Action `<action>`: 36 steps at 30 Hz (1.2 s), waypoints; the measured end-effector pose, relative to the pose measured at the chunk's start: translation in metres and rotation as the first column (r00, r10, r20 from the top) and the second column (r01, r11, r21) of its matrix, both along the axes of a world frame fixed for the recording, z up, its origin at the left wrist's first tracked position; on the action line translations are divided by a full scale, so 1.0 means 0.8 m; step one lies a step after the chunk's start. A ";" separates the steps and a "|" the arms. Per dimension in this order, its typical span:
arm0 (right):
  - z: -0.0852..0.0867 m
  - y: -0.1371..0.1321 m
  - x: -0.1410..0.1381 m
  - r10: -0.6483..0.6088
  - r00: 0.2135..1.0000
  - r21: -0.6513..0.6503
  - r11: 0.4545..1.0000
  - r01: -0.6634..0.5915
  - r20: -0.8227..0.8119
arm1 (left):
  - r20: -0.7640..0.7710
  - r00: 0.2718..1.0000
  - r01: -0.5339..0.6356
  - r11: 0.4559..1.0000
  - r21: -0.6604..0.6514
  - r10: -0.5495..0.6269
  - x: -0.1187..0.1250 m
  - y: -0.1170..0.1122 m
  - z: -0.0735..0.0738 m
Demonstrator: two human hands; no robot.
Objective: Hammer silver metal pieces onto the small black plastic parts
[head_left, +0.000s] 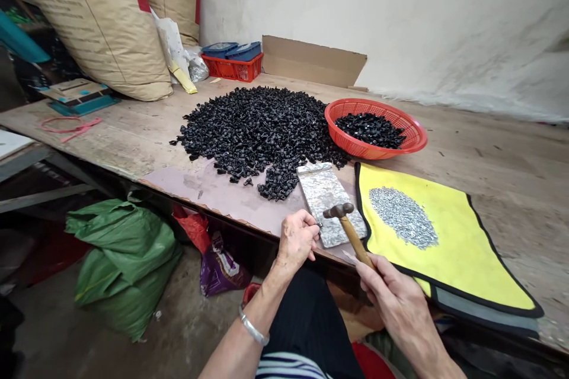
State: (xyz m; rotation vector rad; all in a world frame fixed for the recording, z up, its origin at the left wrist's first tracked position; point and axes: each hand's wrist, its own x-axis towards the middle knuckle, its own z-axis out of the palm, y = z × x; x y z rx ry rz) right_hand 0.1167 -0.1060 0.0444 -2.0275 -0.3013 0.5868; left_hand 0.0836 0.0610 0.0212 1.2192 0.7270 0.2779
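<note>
My right hand (395, 293) grips the wooden handle of a small hammer (340, 211), its metal head held over a worn silvery metal plate (326, 189). At the plate's left edge, the fingers of my left hand (299, 237) pinch a small black plastic part (319, 225). Beyond the plate spreads a large heap of similar small black parts (262, 124). A red plastic basket (420, 139) at its right holds more black pieces. To the right of the plate, a pile of tiny silver metal pieces (402, 216) lies on a yellow cloth (471, 249) with black edging.
Large paper sacks (102, 23) stand at the back left. Near them are a red crate (240, 69) with blue containers, a cardboard strip (311, 62) and pink string (80, 129). A green sack (120, 266) and a purple bag (222, 269) sit below the table edge.
</note>
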 end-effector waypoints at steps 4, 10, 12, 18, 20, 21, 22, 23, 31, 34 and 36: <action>-0.003 -0.006 -0.004 0.095 0.932 -0.147 0.988 -0.046 0.349 | -0.019 0.999 0.046 0.999 0.012 -0.046 -0.002 0.004 0.001; -0.006 -0.004 -0.011 0.168 0.747 -0.259 0.966 0.006 0.643 | -0.042 0.995 0.091 0.994 0.057 -0.089 -0.001 0.009 0.000; -0.006 -0.001 -0.018 0.224 0.710 -0.329 0.944 0.012 0.667 | -0.039 0.995 0.091 0.993 0.077 -0.088 -0.003 0.009 0.000; -0.002 0.004 -0.027 0.270 0.479 -0.343 0.937 0.071 0.835 | -0.057 0.995 0.090 0.993 0.077 -0.085 -0.008 0.006 0.002; 0.000 0.006 -0.028 0.273 0.398 -0.326 0.943 0.070 0.876 | -0.069 0.995 0.080 0.994 0.075 -0.075 -0.009 0.006 0.003; 0.001 0.007 -0.029 0.286 0.373 -0.335 0.940 0.072 0.883 | -0.074 0.995 0.076 0.994 0.080 -0.070 -0.009 0.005 0.004; 0.000 0.008 -0.029 0.310 0.359 -0.359 0.930 0.077 0.880 | -0.078 0.995 0.074 0.994 0.083 -0.068 -0.010 0.005 0.004; 0.000 0.009 -0.030 0.339 0.350 -0.390 0.917 0.085 0.873 | -0.078 0.995 0.072 0.994 0.086 -0.065 -0.010 0.005 0.005; 0.014 0.005 -0.027 0.325 0.266 -0.358 0.930 0.085 0.907 | -0.078 0.994 0.077 0.994 0.082 -0.070 -0.010 0.006 0.010; 0.018 0.003 -0.029 0.216 0.245 -0.246 0.964 0.098 0.945 | -0.104 0.992 0.085 0.993 0.076 -0.077 -0.009 0.007 0.011; 0.013 0.006 -0.034 0.232 0.279 -0.275 0.954 0.123 0.932 | -0.104 0.991 0.087 0.994 0.068 -0.079 -0.009 0.008 0.011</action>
